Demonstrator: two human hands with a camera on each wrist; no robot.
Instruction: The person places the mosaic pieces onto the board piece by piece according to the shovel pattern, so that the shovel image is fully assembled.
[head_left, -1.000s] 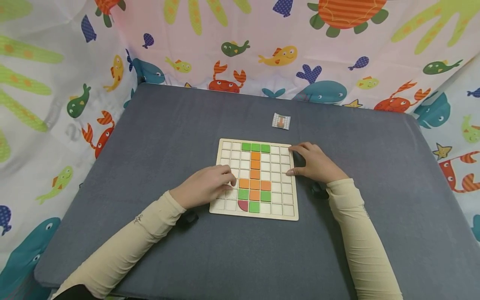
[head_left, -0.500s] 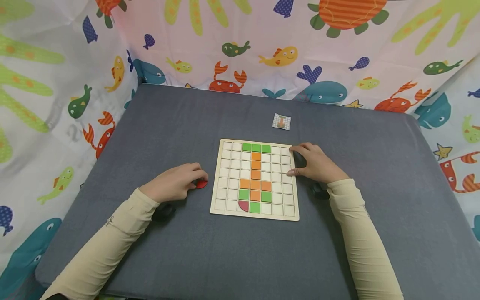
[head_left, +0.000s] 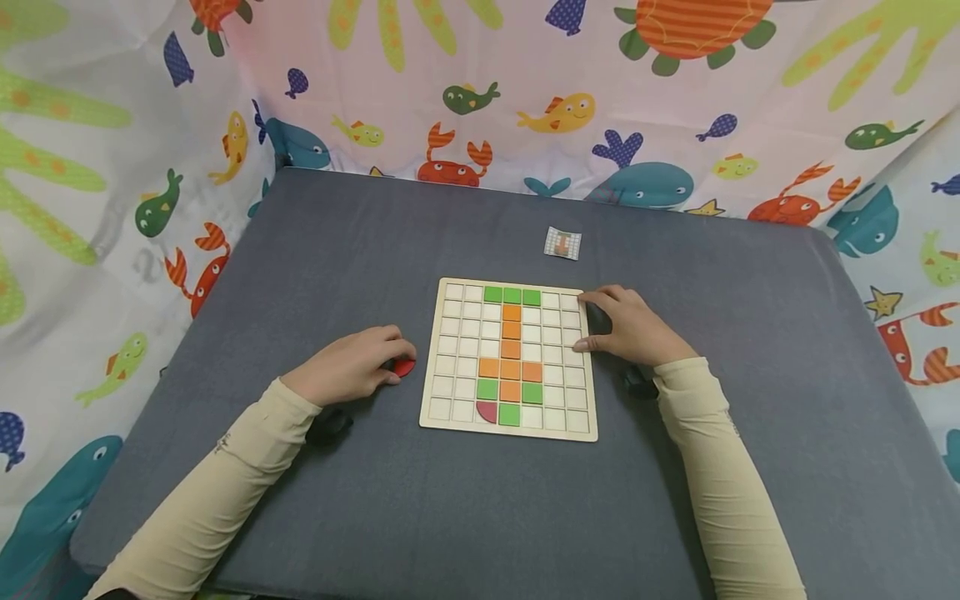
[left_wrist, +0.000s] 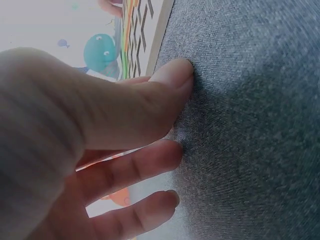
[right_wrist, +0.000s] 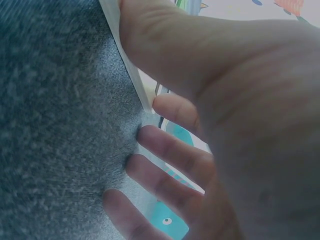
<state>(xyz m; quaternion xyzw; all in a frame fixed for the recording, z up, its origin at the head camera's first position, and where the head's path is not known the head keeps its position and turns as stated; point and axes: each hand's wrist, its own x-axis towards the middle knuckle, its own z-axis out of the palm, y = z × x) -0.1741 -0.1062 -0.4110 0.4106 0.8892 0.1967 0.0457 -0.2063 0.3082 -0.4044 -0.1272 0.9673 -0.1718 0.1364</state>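
A wooden grid board (head_left: 592, 417) lies mid-table with green and orange square tiles set in it. A dark red quarter-round tile (head_left: 487, 411) sits in its bottom row. Left of the board, my left hand (head_left: 352, 364) holds a bright red rounded piece (head_left: 404, 367) between thumb and finger, close over the cloth. That piece is hidden in the left wrist view, where the thumb (left_wrist: 170, 82) and fingertips come right down to the fabric. My right hand (head_left: 633, 325) rests its thumb (right_wrist: 150, 30) and index finger on the board's right rim, its other fingers spread over the cloth.
A small card (head_left: 562, 243) printed with a grid pattern lies behind the board. Grey cloth covers the table (head_left: 360, 242). A curtain (head_left: 517, 50) printed with sea animals hangs at the back and both sides.
My left hand has moved left from over the board to the cloth beside it, and the red piece now shows at its fingertips. The right hand stays on the rim.
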